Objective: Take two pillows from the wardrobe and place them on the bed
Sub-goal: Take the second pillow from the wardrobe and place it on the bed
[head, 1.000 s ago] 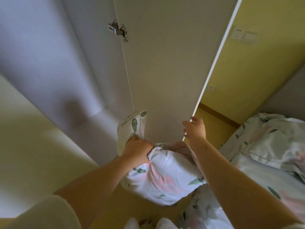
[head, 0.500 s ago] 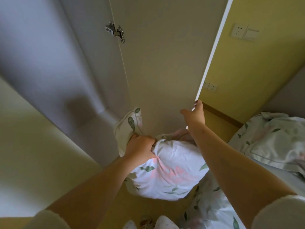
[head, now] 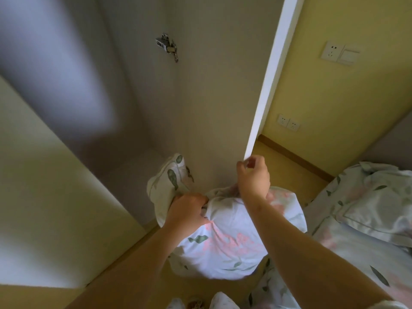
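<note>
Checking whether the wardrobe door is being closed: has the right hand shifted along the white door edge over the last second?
Yes. The right hand slid down the white wardrobe door edge to its bottom corner, nearer the floral pillow.

Left hand point(head: 186, 214) fingers buried in pillow point(head: 225, 246) fabric; grip detail hidden. Bed point(head: 367, 219) cut by right edge. Wardrobe interior point(head: 66, 74) blurred. Feet cropped at bottom edge.

Yellow wall point(head: 330, 90) – sockets point(head: 288, 123), wooden floor point(head: 124, 277).
</note>
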Available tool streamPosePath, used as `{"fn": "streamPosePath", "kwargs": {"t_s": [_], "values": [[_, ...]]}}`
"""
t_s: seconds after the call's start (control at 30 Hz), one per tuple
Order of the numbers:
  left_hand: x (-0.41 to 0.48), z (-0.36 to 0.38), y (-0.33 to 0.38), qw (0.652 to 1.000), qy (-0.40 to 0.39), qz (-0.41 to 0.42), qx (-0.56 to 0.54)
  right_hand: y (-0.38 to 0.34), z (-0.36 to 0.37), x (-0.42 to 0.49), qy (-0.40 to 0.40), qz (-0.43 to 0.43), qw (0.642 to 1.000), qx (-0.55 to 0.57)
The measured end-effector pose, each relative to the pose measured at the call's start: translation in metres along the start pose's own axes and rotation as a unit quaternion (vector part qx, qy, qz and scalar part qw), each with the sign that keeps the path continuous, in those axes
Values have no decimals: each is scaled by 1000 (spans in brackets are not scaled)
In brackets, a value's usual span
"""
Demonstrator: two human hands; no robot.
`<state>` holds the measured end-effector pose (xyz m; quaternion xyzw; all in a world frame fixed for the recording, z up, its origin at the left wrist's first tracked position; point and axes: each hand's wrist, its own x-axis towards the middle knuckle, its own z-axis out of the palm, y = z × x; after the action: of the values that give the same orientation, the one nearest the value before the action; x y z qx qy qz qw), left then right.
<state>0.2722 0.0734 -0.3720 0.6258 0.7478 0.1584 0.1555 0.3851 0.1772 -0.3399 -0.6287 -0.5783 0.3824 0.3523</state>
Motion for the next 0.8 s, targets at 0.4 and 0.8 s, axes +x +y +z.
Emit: {"fn": "streamPosePath", "kwargs": {"t_s": [0.4, 0.8], "values": [[-55, -33, -64, 973, 137, -171, -74, -30, 67, -82, -142, -45, 988, -28], [-105, -99, -125, 923, 230, -301, -61, -83, 135, -140, -342, -156, 927, -13]]}}
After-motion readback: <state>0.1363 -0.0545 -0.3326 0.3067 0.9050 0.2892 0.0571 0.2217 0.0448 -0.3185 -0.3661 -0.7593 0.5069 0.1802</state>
